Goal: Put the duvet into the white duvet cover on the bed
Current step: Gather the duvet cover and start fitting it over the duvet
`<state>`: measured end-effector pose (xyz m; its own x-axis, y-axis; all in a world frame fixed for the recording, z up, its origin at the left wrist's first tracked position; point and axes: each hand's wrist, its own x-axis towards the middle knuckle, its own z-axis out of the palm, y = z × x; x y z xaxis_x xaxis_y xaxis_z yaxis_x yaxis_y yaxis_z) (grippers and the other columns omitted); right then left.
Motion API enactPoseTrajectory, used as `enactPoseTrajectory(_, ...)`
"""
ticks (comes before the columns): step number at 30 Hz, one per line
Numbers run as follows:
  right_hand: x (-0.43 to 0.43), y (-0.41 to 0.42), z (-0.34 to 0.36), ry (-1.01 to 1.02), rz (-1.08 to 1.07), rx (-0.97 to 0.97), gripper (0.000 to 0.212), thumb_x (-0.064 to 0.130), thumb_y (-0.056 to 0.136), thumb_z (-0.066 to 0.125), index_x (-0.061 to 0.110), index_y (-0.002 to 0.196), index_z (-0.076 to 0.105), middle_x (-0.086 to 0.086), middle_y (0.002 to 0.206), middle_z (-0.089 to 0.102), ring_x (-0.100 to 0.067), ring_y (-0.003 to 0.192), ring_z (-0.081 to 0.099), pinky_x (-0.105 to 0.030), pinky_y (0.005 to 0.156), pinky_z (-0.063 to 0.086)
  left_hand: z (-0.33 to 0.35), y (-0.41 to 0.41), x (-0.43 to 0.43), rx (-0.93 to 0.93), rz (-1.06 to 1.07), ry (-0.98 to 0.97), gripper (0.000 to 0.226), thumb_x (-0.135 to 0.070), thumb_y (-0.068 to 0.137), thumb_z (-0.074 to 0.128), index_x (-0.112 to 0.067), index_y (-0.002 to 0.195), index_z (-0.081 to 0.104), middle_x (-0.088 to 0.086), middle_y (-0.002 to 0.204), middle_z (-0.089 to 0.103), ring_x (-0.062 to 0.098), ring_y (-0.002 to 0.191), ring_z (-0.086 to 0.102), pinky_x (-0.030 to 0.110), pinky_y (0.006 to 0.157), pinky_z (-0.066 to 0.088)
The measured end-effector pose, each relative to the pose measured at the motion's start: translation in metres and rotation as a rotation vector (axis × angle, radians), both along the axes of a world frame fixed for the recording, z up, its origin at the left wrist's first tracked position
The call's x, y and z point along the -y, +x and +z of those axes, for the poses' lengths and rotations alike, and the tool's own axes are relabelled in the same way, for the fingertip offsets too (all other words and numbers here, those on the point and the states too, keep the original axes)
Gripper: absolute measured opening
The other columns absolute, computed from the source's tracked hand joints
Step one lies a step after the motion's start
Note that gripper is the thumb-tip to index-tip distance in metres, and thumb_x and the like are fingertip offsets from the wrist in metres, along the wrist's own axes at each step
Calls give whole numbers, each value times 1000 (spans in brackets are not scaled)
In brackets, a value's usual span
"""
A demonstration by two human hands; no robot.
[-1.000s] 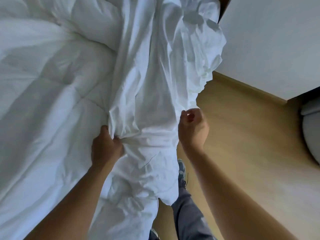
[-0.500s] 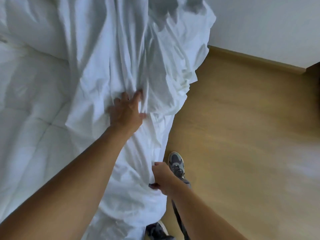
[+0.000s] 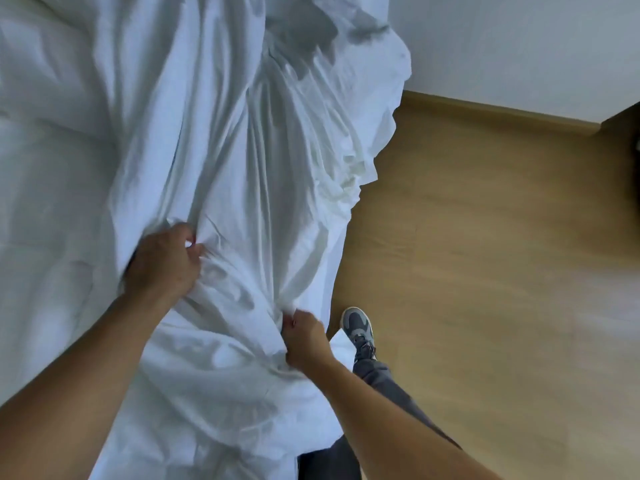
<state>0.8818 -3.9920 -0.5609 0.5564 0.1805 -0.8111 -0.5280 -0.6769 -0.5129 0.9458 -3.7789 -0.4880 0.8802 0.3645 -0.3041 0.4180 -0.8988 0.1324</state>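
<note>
The cover is gripped by left hand and right hand, fingers curled round folds. Even pulls over the duvet are advised.

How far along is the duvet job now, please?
Done: nothing visibly finished. In hand: the left hand and right hand both grip the wrinkled white fabric duvet cover, bunched into folds. Left: the smoother white duvet beside it seemingly lies outside, uncovered.

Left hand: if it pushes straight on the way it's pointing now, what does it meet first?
The left hand grips the white duvet cover; pushed straight on, it would likely meet only more of its bunched folds. What lies beneath them is hidden.
</note>
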Motion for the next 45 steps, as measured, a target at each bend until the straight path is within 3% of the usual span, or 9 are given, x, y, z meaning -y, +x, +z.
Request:
enactPoseTrajectory(3, 10, -5, 10, 42, 33, -67, 24, 25, 95, 51, 6, 97, 66, -17, 101, 70, -35, 100, 66, -33, 74, 50, 0, 5, 2, -133, -58, 35, 17, -23, 91, 69, -8, 99, 65, 18, 109, 72, 40, 105, 65, 44, 85, 50)
enactPoseTrajectory(8, 17, 89, 37, 57, -747, 408, 47, 47, 89, 70, 22, 124, 51, 17, 99, 56, 3, 84, 56, -8, 68, 37, 15, 15, -3, -391, -159, 92, 31, -31, 86, 72, -12, 110, 66, 13, 114, 68, 35, 107, 63, 39, 85, 51)
enactPoseTrajectory(11, -21, 90, 37, 37, -501, 446, 16, 23, 97, 58, 7, 94, 57, 0, 75, 59, -27, 72, 54, -22, 57, 34, 38, 39, 7, -474, -232, 178, 34, -31, 81, 69, -18, 111, 59, 9, 115, 61, 34, 104, 61, 36, 80, 49)
enactPoseTrajectory(17, -66, 43, 42, 24, -115, 451, 38, 24, 98, 52, 18, 65, 37, -9, 66, 54, -25, 63, 40, -32, 60, 26, 56, 117, 80, 91, -370, 15, 59, -61, 83, 67, -23, 127, 57, 15, 123, 54, 41, 113, 56, 42, 80, 44)
enactPoseTrajectory(21, -44, 73, 54, 41, 166, 320, 41, 22, 99, 53, 15, 62, 36, -3, 65, 43, -31, 71, 46, -32, 59, 32, 14, 134, 100, -225, -327, 65, 86, -63, 75, 77, -25, 141, 37, 14, 140, 35, 40, 131, 36, 54, 100, 42)
enactPoseTrajectory(25, -7, 124, 69, 137, 397, 54, 39, 49, 95, 58, 12, 85, 66, -5, 73, 69, -22, 79, 70, -29, 66, 52, -19, 134, 83, -69, -288, 167, 78, -54, 72, 81, -21, 131, 41, 15, 132, 41, 41, 121, 44, 55, 90, 49)
enactPoseTrajectory(31, 53, 259, 60, -236, -367, 654, 64, 66, 88, 57, 12, 54, 46, 1, 45, 46, -11, 46, 45, -31, 48, 35, -51, 148, 76, -81, -245, 203, 95, -61, 66, 80, -8, 134, 40, 17, 133, 44, 41, 119, 46, 52, 88, 47)
enactPoseTrajectory(37, 41, 422, 1, 2, -633, 59, 85, 73, 64, 75, 22, 130, 56, 0, 114, 65, -30, 98, 66, -43, 89, 57, -62, 159, 76, -100, -183, 96, 70, -40, 71, 82, -6, 126, 58, 17, 126, 53, 41, 113, 51, 51, 91, 43)
enactPoseTrajectory(45, -21, 625, 39, 31, -344, 928, 31, 44, 93, 55, 13, 95, 57, 1, 87, 62, -26, 98, 64, -21, 75, 39, -46, 264, 107, 410, 30, -37, 13, -19, 90, 67, -9, 98, 65, 14, 90, 69, 38, 86, 65, 47, 78, 50)
